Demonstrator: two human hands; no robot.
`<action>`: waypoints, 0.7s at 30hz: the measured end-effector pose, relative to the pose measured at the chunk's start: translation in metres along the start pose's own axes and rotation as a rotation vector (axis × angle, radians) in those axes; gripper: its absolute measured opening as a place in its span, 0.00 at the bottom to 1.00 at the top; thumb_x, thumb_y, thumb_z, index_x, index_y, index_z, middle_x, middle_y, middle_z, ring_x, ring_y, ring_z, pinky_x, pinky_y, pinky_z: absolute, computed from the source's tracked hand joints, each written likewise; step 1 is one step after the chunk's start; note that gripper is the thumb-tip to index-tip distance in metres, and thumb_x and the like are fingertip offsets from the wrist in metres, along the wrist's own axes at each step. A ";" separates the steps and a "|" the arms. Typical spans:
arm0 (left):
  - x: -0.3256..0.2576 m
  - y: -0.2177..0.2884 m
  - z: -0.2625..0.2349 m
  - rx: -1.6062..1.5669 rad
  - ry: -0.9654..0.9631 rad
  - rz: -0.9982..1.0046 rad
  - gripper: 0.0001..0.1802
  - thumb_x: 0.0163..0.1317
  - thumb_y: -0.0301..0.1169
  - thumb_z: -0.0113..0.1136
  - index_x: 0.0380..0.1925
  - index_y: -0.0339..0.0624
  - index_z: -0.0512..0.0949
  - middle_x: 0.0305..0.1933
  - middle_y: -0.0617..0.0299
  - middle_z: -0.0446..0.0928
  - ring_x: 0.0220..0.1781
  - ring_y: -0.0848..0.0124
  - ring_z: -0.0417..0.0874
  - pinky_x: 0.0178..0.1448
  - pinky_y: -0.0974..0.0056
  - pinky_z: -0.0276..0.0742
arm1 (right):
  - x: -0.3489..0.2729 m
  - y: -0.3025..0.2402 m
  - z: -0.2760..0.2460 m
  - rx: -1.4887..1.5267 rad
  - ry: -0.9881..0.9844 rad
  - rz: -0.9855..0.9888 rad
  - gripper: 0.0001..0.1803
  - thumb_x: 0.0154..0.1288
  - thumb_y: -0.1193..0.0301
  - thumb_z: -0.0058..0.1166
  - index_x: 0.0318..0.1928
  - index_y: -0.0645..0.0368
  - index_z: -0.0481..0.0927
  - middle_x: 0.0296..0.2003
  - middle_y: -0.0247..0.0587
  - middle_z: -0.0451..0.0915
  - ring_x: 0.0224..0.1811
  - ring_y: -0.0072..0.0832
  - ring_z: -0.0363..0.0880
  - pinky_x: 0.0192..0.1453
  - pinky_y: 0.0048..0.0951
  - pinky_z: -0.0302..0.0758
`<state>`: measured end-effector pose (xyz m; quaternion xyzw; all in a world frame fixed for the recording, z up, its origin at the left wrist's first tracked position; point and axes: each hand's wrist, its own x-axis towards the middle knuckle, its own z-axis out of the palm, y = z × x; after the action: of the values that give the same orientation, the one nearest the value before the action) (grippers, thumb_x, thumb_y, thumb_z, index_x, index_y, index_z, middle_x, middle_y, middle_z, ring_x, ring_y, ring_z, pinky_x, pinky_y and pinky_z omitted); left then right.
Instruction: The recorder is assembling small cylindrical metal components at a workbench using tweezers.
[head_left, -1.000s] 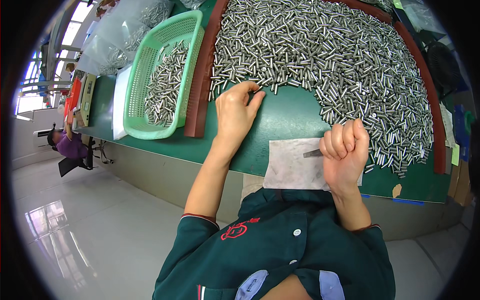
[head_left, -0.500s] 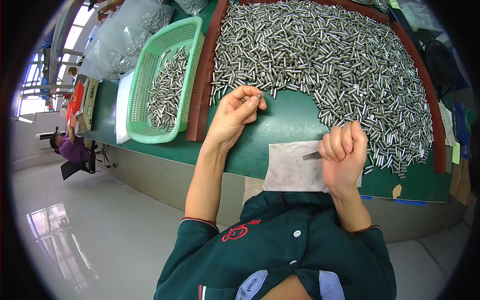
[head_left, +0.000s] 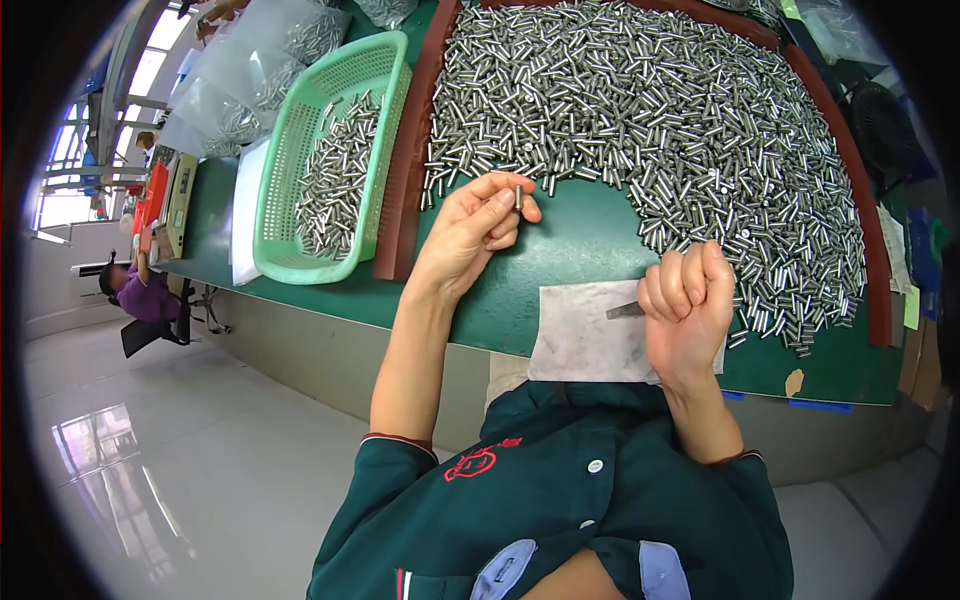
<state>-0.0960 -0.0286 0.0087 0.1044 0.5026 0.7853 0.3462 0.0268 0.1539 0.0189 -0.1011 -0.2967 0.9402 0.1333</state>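
Between the thumb and fingers of my left hand [head_left: 468, 232] is a small shiny metal pin [head_left: 519, 198], standing roughly upright. That hand is just above the green tabletop, at the near edge of a wide spread of loose metal pins [head_left: 620, 95]. My right hand [head_left: 692, 310] is closed around a flat grey metal tool [head_left: 625, 311]; only its blade-like end shows, so its exact kind is unclear. Under this hand lies a stained whitish cloth or sheet [head_left: 580, 335] at the table's front edge.
To the left stands a green plastic basket [head_left: 385, 150] partly filled with pins. Dark red strips [head_left: 402, 215] border the pin spread. Clear bags [head_left: 225, 90] lie beyond the basket, and a dark fan [head_left: 884, 125] is at far right. Another person [head_left: 148, 295] sits in the left background.
My left hand has turned the pin, so its length now shows instead of mostly its end. The fingers have shifted slightly right. My right hand has stayed in place.
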 end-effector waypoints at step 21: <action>-0.053 -0.039 0.078 1.395 0.056 0.278 0.05 0.48 0.25 0.57 0.23 0.37 0.71 0.18 0.55 0.71 0.22 0.58 0.74 0.27 0.60 0.68 | 0.002 0.000 -0.002 0.036 -0.026 -0.010 0.22 0.66 0.64 0.30 0.13 0.52 0.53 0.08 0.28 0.53 0.11 0.16 0.43 0.15 0.21 0.45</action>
<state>0.0005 0.0032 0.0219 0.3446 0.8787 0.3200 0.0822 0.0250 0.1556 0.0173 -0.0848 -0.2820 0.9460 0.1359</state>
